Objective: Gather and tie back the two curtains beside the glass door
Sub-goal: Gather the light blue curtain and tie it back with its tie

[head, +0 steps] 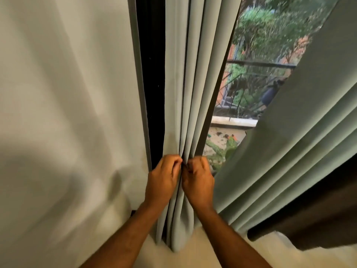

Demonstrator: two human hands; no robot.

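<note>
A pale green curtain [195, 78] hangs in gathered folds at the left side of the glass door [257, 74]. My left hand [163, 176] grips the bunched folds from the left, its fingers curled into the cloth. My right hand [199, 178] grips the same bundle from the right, directly beside the left one. The second pale green curtain [301, 144] slants across the right side, spread in loose pleats. No tie-back is visible.
A pale wall [67, 113] fills the left. A dark door frame [152, 74] stands between wall and curtain. Through the glass I see a balcony ledge [233, 120], a railing and trees. A dark brown panel [318, 215] lies at the lower right above the light floor.
</note>
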